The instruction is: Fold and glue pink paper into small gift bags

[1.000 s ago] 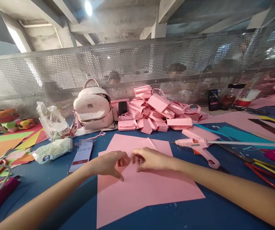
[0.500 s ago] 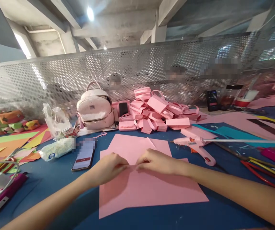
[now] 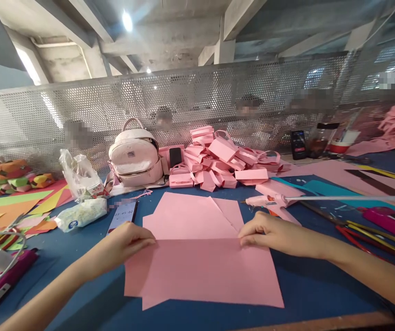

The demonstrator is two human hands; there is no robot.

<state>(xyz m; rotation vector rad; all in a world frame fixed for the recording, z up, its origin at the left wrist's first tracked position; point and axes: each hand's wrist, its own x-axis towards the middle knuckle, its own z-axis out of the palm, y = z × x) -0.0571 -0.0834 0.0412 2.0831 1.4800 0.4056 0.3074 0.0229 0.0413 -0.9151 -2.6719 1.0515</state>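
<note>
So the pink sheet (image 3: 206, 271) is sitting right between the two hands, spread over more pink paper (image 3: 190, 214) on the blue table (image 3: 70, 248). The left hand (image 3: 130, 240) has its fingertips pinched on the paper at the left end of that straight line running across it, and the right hand (image 3: 269, 235) is pinching at the right end, thumb and fingers pretty much together. Most of the sheet lies on the near side of the fingertips, toward the wearer. Compared with half a second ago, the hands have slid well apart; back then they were almost meeting in the middle of the paper. The left one now covers the near end of the phone (image 3: 123, 213), and the right one is up against the glue gun (image 3: 269, 201) in the view, hiding part of its handle.
</note>
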